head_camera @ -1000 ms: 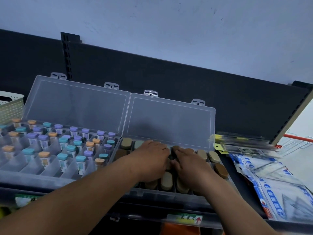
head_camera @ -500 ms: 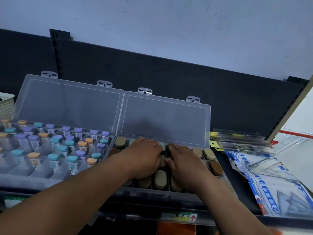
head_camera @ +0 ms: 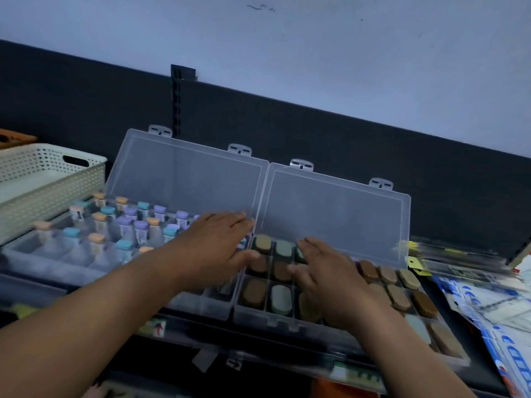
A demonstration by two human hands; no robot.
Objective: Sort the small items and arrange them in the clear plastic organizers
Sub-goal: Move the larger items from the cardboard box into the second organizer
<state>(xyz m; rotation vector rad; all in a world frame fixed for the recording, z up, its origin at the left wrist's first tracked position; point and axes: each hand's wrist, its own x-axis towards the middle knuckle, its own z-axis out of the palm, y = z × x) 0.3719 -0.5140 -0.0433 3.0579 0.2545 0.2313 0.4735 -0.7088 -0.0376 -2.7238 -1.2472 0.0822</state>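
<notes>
Two clear plastic organizers stand side by side on a dark shelf, lids open and leaning back. The left organizer [head_camera: 201,307] holds several small vials with purple, teal and orange caps [head_camera: 130,222]. The right organizer [head_camera: 287,324] holds several oval brown, tan and grey-green pieces [head_camera: 281,295] in its compartments. My left hand [head_camera: 218,242] lies flat, fingers straight, over the right end of the left organizer. My right hand [head_camera: 330,277] lies flat over the middle of the right organizer, fingers straight, hiding the pieces below. Neither hand holds anything.
A cream perforated basket [head_camera: 43,179] stands at the far left. Printed blue-and-white packets [head_camera: 488,311] and clear packaged items [head_camera: 459,254] lie to the right of the organizers. A black back panel [head_camera: 373,145] rises behind the lids. Price labels line the shelf's front edge.
The view has swung left. My left hand has moved off the right organizer to the right end of the left one. My right hand stays over the oval pieces, fingers now straighter.
</notes>
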